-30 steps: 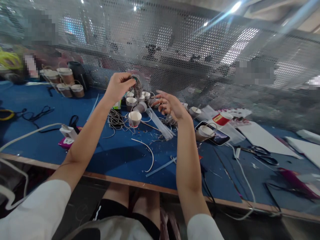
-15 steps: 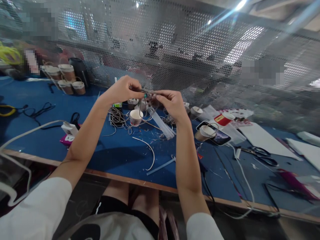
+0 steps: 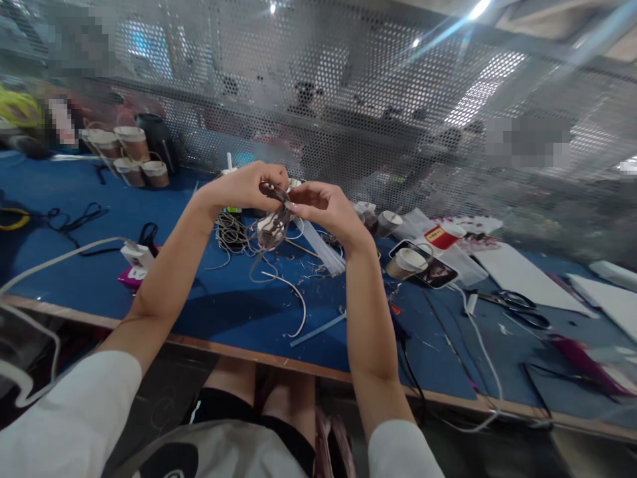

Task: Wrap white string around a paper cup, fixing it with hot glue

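A looped piece of grey-brown cord (image 3: 284, 216) hangs between my hands above the blue table. My left hand (image 3: 249, 184) is closed on its upper part, with a dark loop standing out by the thumb. The thumb and fingers of my right hand (image 3: 326, 207) pinch the same cord from the other side. Loose strands dangle below my fingers, in front of a paper cup (image 3: 263, 234). Left of that cup lies a tangled heap of grey cord (image 3: 229, 232). How the held cord is knotted is too blurred to make out.
A curved white cord (image 3: 300, 299) and clear strips (image 3: 321, 245) lie on the blue table (image 3: 233, 305). To the right are a cup (image 3: 407, 263) on a phone (image 3: 440, 273) and black scissors (image 3: 522, 304). Small cups (image 3: 130, 143) stand back left, before a perforated metal screen (image 3: 348, 86).
The cord, earlier stretched level between my hands, is now bunched, with its strands hanging lower. My hands have come closer together, and my right hand has shifted slightly.
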{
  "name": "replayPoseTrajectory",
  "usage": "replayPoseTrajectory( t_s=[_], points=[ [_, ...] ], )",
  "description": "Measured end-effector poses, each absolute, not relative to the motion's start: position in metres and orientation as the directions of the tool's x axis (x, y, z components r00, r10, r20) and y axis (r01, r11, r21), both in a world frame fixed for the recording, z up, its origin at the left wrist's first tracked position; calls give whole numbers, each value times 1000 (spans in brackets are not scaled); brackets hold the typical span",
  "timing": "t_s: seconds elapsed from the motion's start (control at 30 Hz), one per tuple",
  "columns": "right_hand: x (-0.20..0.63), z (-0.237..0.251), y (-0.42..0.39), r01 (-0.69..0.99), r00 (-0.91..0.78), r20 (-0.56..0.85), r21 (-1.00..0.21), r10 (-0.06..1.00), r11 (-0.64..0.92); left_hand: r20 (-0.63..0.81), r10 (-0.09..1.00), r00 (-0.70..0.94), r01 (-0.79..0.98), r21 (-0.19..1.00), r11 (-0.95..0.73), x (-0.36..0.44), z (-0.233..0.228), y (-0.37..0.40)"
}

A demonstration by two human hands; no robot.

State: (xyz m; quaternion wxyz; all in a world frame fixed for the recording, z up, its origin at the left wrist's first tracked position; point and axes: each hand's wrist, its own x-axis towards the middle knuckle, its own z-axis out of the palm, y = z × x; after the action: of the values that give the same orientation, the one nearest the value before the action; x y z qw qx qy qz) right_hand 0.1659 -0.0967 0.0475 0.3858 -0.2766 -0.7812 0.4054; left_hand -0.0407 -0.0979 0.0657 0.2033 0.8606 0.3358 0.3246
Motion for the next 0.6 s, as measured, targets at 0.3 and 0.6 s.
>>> replayPoseTrajectory(
  t_s=[0.3,0.6],
  points=[
    [166,48,-95,207,-481,478,-753,735,625,377,765,523,426,662,-617,-37,68,-106],
    [167,53,-101,275,-372,582,-675,723,684,583,753,306,272,704,-656,-31,61,-104]
  ],
)
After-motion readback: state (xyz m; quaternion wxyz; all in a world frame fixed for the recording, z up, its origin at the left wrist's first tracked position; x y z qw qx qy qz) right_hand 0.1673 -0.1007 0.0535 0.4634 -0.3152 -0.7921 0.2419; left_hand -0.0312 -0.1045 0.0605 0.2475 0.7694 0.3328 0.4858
